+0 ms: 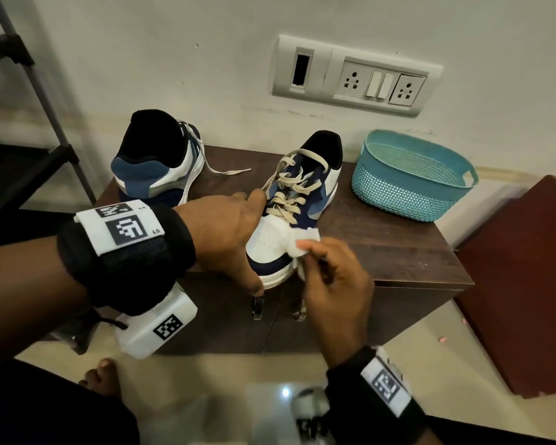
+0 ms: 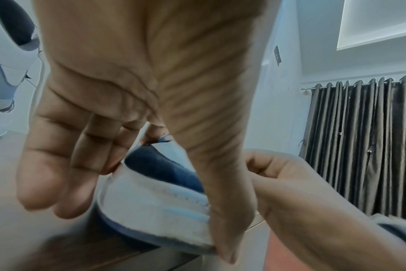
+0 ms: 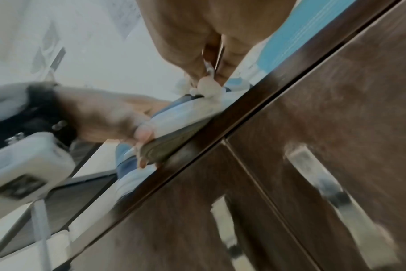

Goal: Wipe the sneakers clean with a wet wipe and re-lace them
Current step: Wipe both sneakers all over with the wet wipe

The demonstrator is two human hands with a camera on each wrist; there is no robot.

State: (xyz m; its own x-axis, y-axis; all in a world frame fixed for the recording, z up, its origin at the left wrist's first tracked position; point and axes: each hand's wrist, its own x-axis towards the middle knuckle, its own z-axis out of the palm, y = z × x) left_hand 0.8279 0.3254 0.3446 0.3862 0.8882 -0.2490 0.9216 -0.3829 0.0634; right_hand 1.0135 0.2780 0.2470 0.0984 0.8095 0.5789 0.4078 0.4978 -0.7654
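Fingers [image 1: 315, 252] of the right hand [image 1: 337, 290] curled, pinching a crumpled white wipe [image 1: 302, 244] against the toe of the near sneaker [image 1: 289, 220]. Left hand [image 1: 228, 236] clamps the same sneaker at the toe: thumb [image 1: 254, 284] along the front of the sole, other fingers around the far side by the lowest laces [image 1: 289, 191]. In the left wrist view the left fingers [image 2: 65, 161] are curved round the white and blue edge of the shoe.

Near sneaker: white toe, navy and blue panels, beige laces threaded, toe at the front edge of the tabletop [image 1: 392, 239], slightly overhanging it, heel toward the wall. Second sneaker [image 1: 158, 162] at the back left corner, heel facing the camera, one lace end trailing loose on the wood. Teal plastic basket [image 1: 411, 178] at the back right corner, apart from both shoes.

Tabletop is the top of a low dark brown cabinet, two doors with metal handles [image 1: 258, 308] on the front. White wall behind with a switch and socket plate [image 1: 357, 75], one slot open. Dark rack [image 1: 23, 91] to the left, a reddish-brown piece [image 1: 520, 284] to the right, pale glossy floor tiles [image 1: 414, 342], a bare foot [image 1: 101, 377] below. Left wrist view shows grey curtains [image 2: 359, 146] on a rod. Right wrist view blurred.
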